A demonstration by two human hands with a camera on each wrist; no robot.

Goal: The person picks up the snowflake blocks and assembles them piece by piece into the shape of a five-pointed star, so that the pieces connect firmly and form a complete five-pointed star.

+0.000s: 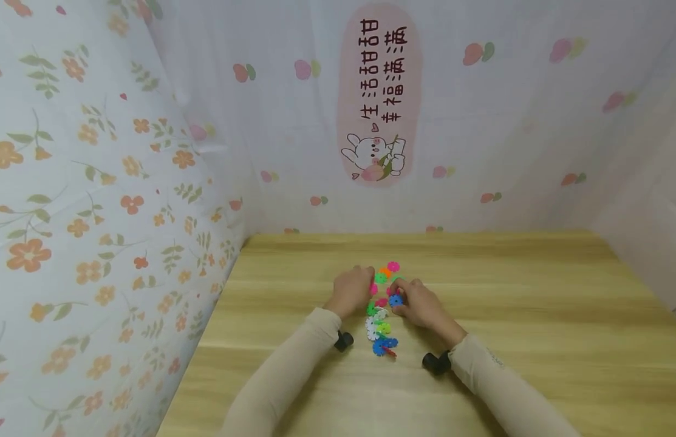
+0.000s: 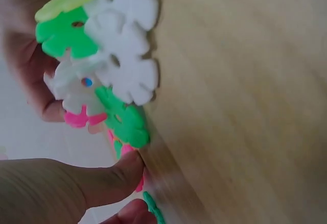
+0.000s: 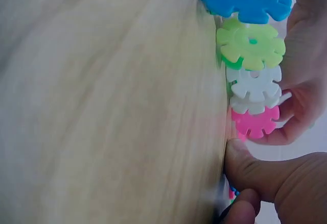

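Flower-shaped plastic interlocking discs lie in a column between the two hands. My left hand (image 1: 353,290) is at the column's left side, its thumb and fingers bent round the edge of a pink disc (image 1: 373,289); in the left wrist view the thumb (image 2: 122,175) partly covers the pink. On the other side my right hand (image 1: 422,303) pinches a blue disc (image 1: 395,300) between thumb and fingers. Nearer the body, white discs (image 1: 372,328), a yellow-green disc (image 1: 384,328) and blue discs (image 1: 379,347) are linked together, with a red disc (image 1: 390,352) standing on edge.
Beyond the hands lie an orange disc (image 1: 385,272), a green disc (image 1: 380,278) and a pink disc (image 1: 393,266). Black wrist cameras (image 1: 437,363) hang under the sleeves. The wooden table (image 1: 534,315) meets a printed cloth (image 1: 294,152) at its back edge.
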